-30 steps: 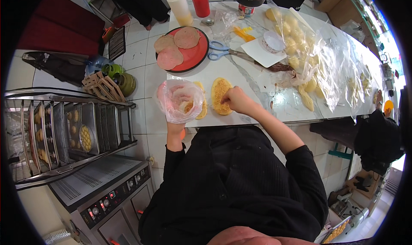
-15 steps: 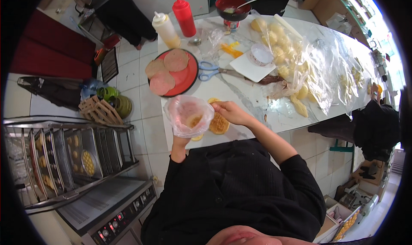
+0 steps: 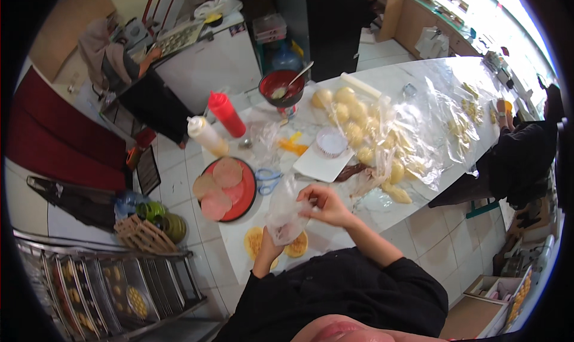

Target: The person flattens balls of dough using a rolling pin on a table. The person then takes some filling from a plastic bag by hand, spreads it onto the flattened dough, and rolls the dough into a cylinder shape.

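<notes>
My left hand (image 3: 270, 253) holds a clear plastic bag (image 3: 283, 213) from below, its fingers partly hidden by the crumpled film. At the bag's upper right edge, my right hand (image 3: 326, 205) pinches the plastic. Something pinkish shows dimly low in the bag; I cannot make out what. Beneath the hands lie round bun halves, browned face up: one bun half (image 3: 253, 241) left of my left wrist, another bun half (image 3: 297, 245) to its right. Beyond them sits a red plate (image 3: 242, 193) with a dark rim, bearing several round pink meat slices (image 3: 216, 205). Blue-handled scissors (image 3: 267, 180) lie beside the plate.
Behind the plate stand a red squeeze bottle (image 3: 227, 116) and a white squeeze bottle (image 3: 206, 136). A dark red bowl (image 3: 268, 94) holds a spoon. Dough balls (image 3: 353, 113) lie under plastic sheeting, near a white tray (image 3: 323, 167). Other people work at far left and right.
My head view has shifted, showing more of the room beyond the table. The bag, spread wide open before, is now narrower and more collapsed between my hands.
</notes>
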{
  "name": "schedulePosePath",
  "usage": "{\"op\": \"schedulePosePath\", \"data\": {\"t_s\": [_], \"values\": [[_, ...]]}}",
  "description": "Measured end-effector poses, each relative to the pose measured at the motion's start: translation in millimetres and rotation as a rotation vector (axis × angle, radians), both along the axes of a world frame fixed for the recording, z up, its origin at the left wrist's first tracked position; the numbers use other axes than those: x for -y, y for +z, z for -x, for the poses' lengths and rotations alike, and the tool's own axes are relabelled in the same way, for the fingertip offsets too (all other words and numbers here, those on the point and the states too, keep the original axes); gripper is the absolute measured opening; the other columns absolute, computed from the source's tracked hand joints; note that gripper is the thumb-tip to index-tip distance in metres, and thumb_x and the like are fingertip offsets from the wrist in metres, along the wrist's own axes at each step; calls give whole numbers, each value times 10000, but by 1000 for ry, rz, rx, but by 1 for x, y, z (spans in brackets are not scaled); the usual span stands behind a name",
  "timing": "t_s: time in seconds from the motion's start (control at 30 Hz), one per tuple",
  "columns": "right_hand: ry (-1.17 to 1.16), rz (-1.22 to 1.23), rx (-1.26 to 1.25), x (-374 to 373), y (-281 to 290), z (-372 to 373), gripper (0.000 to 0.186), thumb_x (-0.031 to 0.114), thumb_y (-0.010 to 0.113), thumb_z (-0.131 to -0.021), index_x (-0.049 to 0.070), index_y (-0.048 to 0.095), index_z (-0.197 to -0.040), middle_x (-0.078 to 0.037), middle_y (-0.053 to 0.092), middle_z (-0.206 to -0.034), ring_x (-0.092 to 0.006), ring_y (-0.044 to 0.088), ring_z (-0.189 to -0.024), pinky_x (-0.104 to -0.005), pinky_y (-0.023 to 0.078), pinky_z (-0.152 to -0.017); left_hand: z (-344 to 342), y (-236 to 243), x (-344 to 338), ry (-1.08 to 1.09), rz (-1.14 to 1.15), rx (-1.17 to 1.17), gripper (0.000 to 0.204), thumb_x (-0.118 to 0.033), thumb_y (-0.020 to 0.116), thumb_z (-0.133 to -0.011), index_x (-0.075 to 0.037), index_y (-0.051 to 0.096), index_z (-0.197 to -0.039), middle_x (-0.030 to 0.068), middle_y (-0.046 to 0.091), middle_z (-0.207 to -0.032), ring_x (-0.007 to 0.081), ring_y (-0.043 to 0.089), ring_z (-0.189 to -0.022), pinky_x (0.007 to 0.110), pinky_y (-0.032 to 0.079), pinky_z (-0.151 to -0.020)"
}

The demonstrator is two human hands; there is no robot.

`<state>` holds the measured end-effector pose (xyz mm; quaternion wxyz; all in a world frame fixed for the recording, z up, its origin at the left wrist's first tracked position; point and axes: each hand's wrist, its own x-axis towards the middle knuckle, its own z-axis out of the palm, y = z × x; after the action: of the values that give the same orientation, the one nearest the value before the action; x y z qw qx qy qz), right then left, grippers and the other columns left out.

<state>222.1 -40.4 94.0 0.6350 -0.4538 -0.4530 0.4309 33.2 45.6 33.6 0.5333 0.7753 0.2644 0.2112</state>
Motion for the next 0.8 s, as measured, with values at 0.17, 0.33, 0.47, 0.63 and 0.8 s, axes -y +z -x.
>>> {"op": "schedulePosePath", "data": {"t_s": [0.17,0.33,0.47,0.63,0.8], "values": [[-95,-82,-77,10,4,2,570,45,772,-674,42,496,-1172,-55,538,-1122,-159,480,-1082,-291,376,-912,-43,23,-2,-18,30,27,260,-94,632,-732,0,582,-970,83,625,-893,157,575,-818,297,468,-730],[163,74,289,15,-15,-32,473,32,707,-678,24,527,-1116,-143,588,-1079,-210,561,-1015,-303,424,-880,-74,11,8,-133,-214,63,210,-115,638,-756,-9,589,-931,56,607,-765,150,571,-695,295,465,-609],[110,62,314,23,-24,-78,303,4,654,-694,7,571,-985,-120,629,-907,-200,610,-872,-311,469,-789,-96,23,9,-216,272,-261,210,-158,625,-797,10,613,-921,99,629,-728,145,595,-680,288,462,-624],[-156,2,387,24,14,-126,221,-63,562,-700,-2,563,-912,-103,597,-759,-159,556,-666,-298,480,-654,-115,16,15,-109,207,-352,222,-197,562,-880,11,613,-935,50,616,-672,91,536,-616,245,405,-553],[-311,-254,542,17,63,-189,305,-127,571,-672,-3,571,-951,-83,614,-832,-158,626,-715,-301,545,-608,-130,42,23,-109,216,-70,330,-91,575,-846,-18,515,-1163,75,609,-919,88,553,-715,224,439,-650]]}}
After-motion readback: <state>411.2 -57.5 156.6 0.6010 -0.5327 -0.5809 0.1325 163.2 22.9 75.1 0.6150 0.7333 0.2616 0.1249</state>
